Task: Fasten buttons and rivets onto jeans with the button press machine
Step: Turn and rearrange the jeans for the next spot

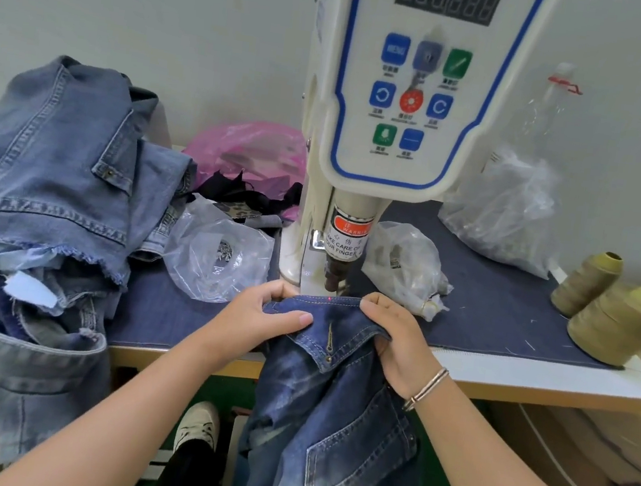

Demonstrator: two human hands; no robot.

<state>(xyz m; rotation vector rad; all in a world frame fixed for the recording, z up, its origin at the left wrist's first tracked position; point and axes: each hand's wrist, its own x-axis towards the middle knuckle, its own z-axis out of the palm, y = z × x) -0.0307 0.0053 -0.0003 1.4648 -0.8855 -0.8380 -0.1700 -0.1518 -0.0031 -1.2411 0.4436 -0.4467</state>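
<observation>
Gripping the folded waistband edge of the dark jeans [332, 387], the left hand [260, 316] pinches the denim between thumb and curled fingers on the left side of the fold. The right hand [392, 334] grips the same edge on the right side, fingers curled over the top and the fabric bunched in the palm; a bracelet [426, 387] sits on that wrist. The held edge lies at the front of the tabletop [537, 377], directly below the head of the button press machine [389, 109]. A red light dot [328, 297] falls on the denim between the two hands, just in front of the press nozzle [333, 273]. The rest of the jeans hangs off the tabletop edge toward the floor.

A warning label [348, 234] on the machine column reads "TAKE CARE OF YOUR FINGER". The control panel above carries coloured buttons and an unlit digit display.

A pile of lighter jeans [53, 187] occupies the left of the tabletop. A clear bag with metal parts [219, 254] lies left of the machine base, and another clear bag [405, 266] lies to its right. A pink bag [249, 152] sits behind. Two thread cones [611, 313] stand at the far right.
</observation>
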